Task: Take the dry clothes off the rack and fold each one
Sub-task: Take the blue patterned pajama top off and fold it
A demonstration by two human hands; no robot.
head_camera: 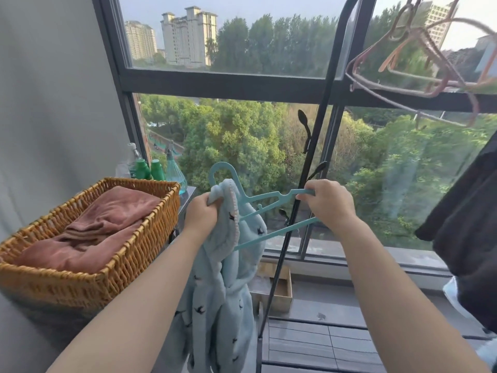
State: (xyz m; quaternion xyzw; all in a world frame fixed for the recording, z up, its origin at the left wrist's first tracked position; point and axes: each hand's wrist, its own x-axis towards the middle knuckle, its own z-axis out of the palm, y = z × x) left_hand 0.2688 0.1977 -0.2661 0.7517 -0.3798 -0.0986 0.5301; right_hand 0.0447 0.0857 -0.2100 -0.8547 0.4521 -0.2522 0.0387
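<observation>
We bunch the pale-blue bird-print fleece garment (215,292) in our left grip (201,212) | right grip (329,203) clasps the light-blue plastic hanger (269,196), likely to slide it out | garment hangs beside woven wicker basket (121,270)

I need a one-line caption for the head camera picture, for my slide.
Left hand grips a light blue fleece garment while right hand holds the blue hanger beside a wicker basket.

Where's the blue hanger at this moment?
In the head view the blue hanger is centre frame, before the window: right hand grips one end, left hand holds the pale blue garment at the other, beside the wicker basket.
</observation>
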